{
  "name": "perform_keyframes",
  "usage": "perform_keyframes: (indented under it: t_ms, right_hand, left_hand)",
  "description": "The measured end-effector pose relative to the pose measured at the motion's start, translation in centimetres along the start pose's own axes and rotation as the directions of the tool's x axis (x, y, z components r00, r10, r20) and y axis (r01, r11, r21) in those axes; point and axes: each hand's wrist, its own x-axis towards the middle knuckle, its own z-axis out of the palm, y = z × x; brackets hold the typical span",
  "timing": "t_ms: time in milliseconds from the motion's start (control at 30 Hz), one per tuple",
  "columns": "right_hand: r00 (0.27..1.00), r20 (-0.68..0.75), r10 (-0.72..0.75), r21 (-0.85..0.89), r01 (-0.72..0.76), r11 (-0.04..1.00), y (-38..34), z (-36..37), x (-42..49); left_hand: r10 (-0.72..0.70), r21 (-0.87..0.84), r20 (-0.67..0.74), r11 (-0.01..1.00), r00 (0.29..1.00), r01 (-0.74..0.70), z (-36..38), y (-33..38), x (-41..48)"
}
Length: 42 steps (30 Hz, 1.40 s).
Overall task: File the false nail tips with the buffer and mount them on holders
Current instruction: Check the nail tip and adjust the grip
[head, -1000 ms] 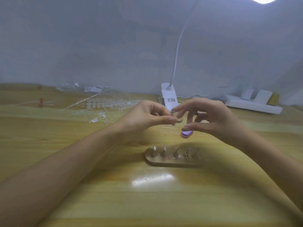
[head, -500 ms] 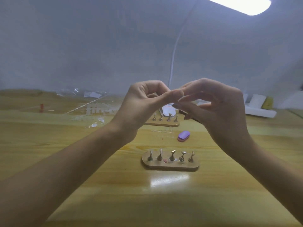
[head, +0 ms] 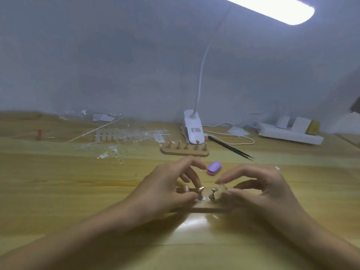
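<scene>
Both hands are low over the near wooden holder board (head: 202,209), which they partly cover. My left hand (head: 171,189) pinches a gold holder peg (head: 199,192) on that board between thumb and fingers. Just right of it stands another peg (head: 212,193). My right hand (head: 259,189) has its fingers curled, and its fingertips pinch a small clear nail tip (head: 222,187) at the board's right part; motion blur hides the detail. The purple buffer (head: 214,168) lies on the table just beyond my hands. A second holder board (head: 185,152) with several pegs sits farther back.
Black tweezers (head: 230,148) lie right of the far board. A white clamp lamp (head: 193,127) stands at the back with its cable. Clear strips of nail tips (head: 126,135) and plastic wrap spread at back left. A white power strip (head: 290,134) is at back right.
Both hands have dropped from in front of the camera down onto the near holder board. The view has tilted up, showing more of the lamp.
</scene>
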Motion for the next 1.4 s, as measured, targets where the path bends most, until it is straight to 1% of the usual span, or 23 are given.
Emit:
perform_keyframes:
  t_ms: [67, 133, 267, 400, 533, 633, 733, 833, 967, 1267, 1400]
  right_hand:
    - [1.000, 0.020, -0.020, -0.051, 0.021, 0.998, 0.2, 0.2, -0.1]
    - [0.999, 0.028, -0.018, -0.071, 0.020, 0.997, 0.3, 0.5, 0.1]
    - [0.996, 0.084, 0.003, -0.031, 0.000, 1.000, 0.0, 0.6, 0.6]
    - [0.998, 0.062, 0.026, -0.015, -0.025, 1.000, -0.3, 0.8, 0.8]
    - [0.998, 0.060, 0.022, 0.007, -0.023, 1.000, -0.6, 1.5, 0.9]
    - [0.999, 0.036, 0.032, -0.017, -0.032, 0.999, -0.6, 2.0, 1.0]
    - [0.999, 0.033, 0.034, -0.042, -0.033, 0.999, -0.5, 2.6, 1.0]
    - [0.997, 0.028, 0.074, 0.051, -0.075, 0.996, -0.3, 3.1, 0.9]
    - [0.997, 0.018, 0.081, 0.076, -0.082, 0.994, -0.2, 3.5, 0.9]
    - [0.999, -0.014, 0.052, 0.050, -0.051, 0.997, 0.3, 3.8, 1.1]
    - [0.999, -0.043, 0.022, -0.034, -0.024, 0.999, 0.4, 3.9, 1.2]
  left_hand:
    - [0.019, -0.025, -0.044, 0.999, 0.999, -0.020, 0.5, -0.1, -0.1]
    - [0.026, -0.033, -0.057, 0.999, 0.998, -0.028, 0.7, -0.1, -0.1]
    - [-0.016, -0.097, -0.011, 0.995, 1.000, 0.015, 0.7, 0.0, 0.2]
    - [-0.049, -0.182, -0.005, 0.982, 0.999, 0.047, 0.9, 0.1, 0.2]
    - [-0.056, -0.138, -0.064, 0.989, 0.996, 0.047, 1.1, 0.4, 0.2]
    - [-0.075, -0.095, -0.128, 0.993, 0.989, 0.063, 1.5, 0.4, 0.2]
    - [-0.087, -0.112, -0.165, 0.991, 0.982, 0.069, 1.7, 0.3, 0.1]
    - [-0.107, -0.144, -0.166, 0.986, 0.980, 0.084, 1.6, 0.2, 0.1]
    - [-0.119, -0.152, -0.166, 0.984, 0.979, 0.094, 1.7, 0.1, 0.0]
    - [-0.162, -0.158, -0.157, 0.978, 0.974, 0.137, 1.7, -0.2, 0.0]
    - [-0.171, -0.117, -0.157, 0.981, 0.973, 0.154, 1.9, -0.1, 0.0]
